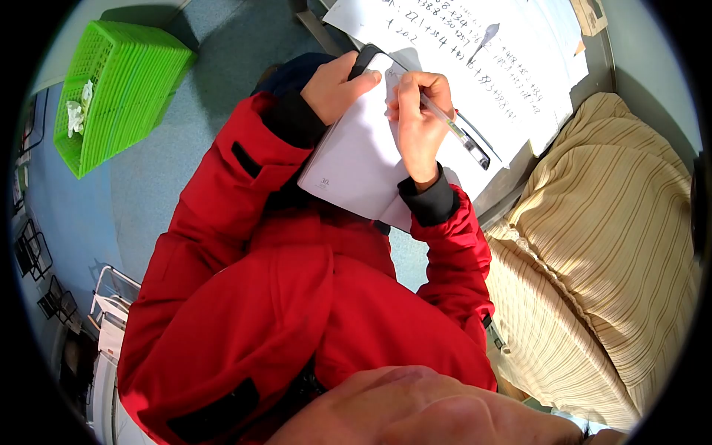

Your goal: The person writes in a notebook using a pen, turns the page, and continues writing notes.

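Observation:
A notebook (357, 152) with white pages lies open at a slant in front of me, its dark cover showing at the top corner. My left hand (335, 89) grips its upper left edge, with the thumb pressed on the page. Pinched in the fingers of my right hand (421, 122) is a clear-barrelled pen (466, 139) with a black end. The pen's tip is hidden behind the fingers, near a little writing at the top of the page. Red sleeves with black cuffs cover both forearms.
Large paper sheets (512, 78) with handwritten rows of numbers lie beyond the notebook. Striped beige fabric (601, 222) covers a bulky shape at right. Stacked green plastic baskets (130, 89), with crumpled white paper inside, stand on the blue floor (245, 55) at left. A white rack (111, 311) stands lower left.

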The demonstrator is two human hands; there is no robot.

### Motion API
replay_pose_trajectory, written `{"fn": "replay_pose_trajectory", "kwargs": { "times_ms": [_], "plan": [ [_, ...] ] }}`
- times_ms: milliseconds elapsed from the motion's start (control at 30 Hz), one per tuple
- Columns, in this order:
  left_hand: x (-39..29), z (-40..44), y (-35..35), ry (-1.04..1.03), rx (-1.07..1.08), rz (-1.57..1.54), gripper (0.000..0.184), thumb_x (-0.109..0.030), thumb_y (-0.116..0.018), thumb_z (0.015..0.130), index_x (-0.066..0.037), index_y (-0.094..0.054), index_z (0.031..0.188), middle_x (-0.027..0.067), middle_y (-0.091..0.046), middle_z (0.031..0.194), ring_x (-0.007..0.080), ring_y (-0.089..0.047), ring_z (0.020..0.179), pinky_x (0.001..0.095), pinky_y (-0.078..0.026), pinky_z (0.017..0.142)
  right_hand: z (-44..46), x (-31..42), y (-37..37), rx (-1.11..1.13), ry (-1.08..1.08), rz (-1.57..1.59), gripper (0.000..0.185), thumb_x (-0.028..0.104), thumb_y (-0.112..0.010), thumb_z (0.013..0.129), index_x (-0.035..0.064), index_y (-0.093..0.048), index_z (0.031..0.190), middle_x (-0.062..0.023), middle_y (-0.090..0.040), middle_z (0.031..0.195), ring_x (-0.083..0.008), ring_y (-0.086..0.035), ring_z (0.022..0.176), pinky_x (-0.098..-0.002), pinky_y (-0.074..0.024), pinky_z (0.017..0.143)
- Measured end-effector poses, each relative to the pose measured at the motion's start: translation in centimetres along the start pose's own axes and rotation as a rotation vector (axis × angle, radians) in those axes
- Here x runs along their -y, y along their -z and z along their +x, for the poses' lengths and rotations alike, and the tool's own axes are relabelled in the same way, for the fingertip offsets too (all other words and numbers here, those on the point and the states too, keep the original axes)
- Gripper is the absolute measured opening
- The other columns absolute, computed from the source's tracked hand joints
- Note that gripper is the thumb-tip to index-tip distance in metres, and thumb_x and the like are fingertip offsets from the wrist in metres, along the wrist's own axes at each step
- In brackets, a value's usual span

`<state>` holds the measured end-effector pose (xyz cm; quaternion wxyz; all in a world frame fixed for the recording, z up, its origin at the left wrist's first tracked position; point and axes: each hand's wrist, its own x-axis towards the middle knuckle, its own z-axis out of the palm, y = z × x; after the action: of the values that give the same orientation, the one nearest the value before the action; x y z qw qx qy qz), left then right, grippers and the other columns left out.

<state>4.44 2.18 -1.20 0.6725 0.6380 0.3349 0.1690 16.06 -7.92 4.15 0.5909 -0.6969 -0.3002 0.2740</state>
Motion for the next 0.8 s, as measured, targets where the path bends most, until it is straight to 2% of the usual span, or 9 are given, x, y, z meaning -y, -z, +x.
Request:
{"fn": "replay_pose_trajectory", "kwargs": {
  "times_ms": [67,167,267,567,667,767,800],
  "plan": [
    [-0.76,-0.17,0.04,0.012,-0.001,0.013,0.036,-0.033,-0.060,0.088,0.002,-0.054,0.086,0.0139,-0.059,0.076,0.0206,-0.054,0.070,0.0340,-0.044,0.066,0.10,0.47,-0.19,-0.003,-0.002,-0.023,0.012,0.007,-0.060,0.093,0.0008,-0.051,0.087,-0.0037,-0.058,0.060,-0.0070,-0.053,0.047,-0.0219,-0.0415,0.043],
    [-0.89,-0.24,0.45,0.051,0.073,0.059,0.023,-0.024,-0.054,0.094,-0.001,-0.055,0.095,0.0030,-0.055,0.081,0.0118,-0.049,0.079,0.0287,-0.042,0.073,0.07,0.72,-0.28,-0.020,-0.021,-0.012,0.013,0.008,-0.060,0.093,0.0008,-0.051,0.086,-0.0040,-0.058,0.060,-0.0072,-0.053,0.047,-0.0222,-0.0419,0.043],
    [-0.76,-0.16,0.10,0.002,0.005,-0.004,0.037,-0.034,-0.060,0.088,0.003,-0.053,0.085,0.0136,-0.058,0.075,0.0203,-0.053,0.071,0.0343,-0.043,0.065,0.12,0.54,-0.13,-0.013,-0.037,0.012,0.013,0.009,-0.059,0.093,0.0005,-0.052,0.087,-0.0045,-0.058,0.060,-0.0073,-0.053,0.047,-0.0222,-0.0421,0.043],
    [-0.70,-0.16,-0.06,0.015,-0.004,0.015,0.039,-0.035,-0.060,0.088,0.003,-0.053,0.085,0.0158,-0.058,0.077,0.0224,-0.055,0.072,0.0350,-0.044,0.067,0.04,0.49,-0.07,-0.006,-0.020,-0.020,0.012,0.008,-0.059,0.093,0.0012,-0.052,0.087,-0.0047,-0.058,0.061,-0.0070,-0.054,0.048,-0.0221,-0.0427,0.044],
    [-0.44,-0.10,0.39,0.027,0.070,0.071,0.025,-0.026,-0.055,0.093,-0.001,-0.055,0.094,0.0032,-0.055,0.081,0.0119,-0.049,0.079,0.0290,-0.042,0.072,-0.08,0.22,0.10,0.013,-0.024,0.003,0.011,0.008,-0.059,0.093,0.0012,-0.052,0.088,-0.0050,-0.059,0.062,-0.0072,-0.054,0.048,-0.0220,-0.0424,0.044],
    [-0.74,-0.25,0.23,0.069,0.044,0.064,0.026,-0.026,-0.056,0.093,0.000,-0.055,0.094,0.0033,-0.055,0.081,0.0117,-0.049,0.079,0.0292,-0.042,0.071,-0.15,0.61,0.02,0.006,-0.045,0.019,0.012,0.008,-0.059,0.094,0.0012,-0.051,0.088,-0.0048,-0.058,0.062,-0.0073,-0.053,0.048,-0.0218,-0.0423,0.044],
    [-0.55,-0.15,0.21,0.043,0.033,0.045,0.030,-0.029,-0.057,0.091,0.001,-0.054,0.091,0.0076,-0.056,0.079,0.0156,-0.051,0.077,0.0314,-0.042,0.070,-0.19,0.50,0.08,-0.010,-0.056,0.039,0.012,0.008,-0.058,0.094,0.0013,-0.051,0.088,-0.0047,-0.058,0.062,-0.0073,-0.053,0.048,-0.0218,-0.0423,0.044]
  ]
}}
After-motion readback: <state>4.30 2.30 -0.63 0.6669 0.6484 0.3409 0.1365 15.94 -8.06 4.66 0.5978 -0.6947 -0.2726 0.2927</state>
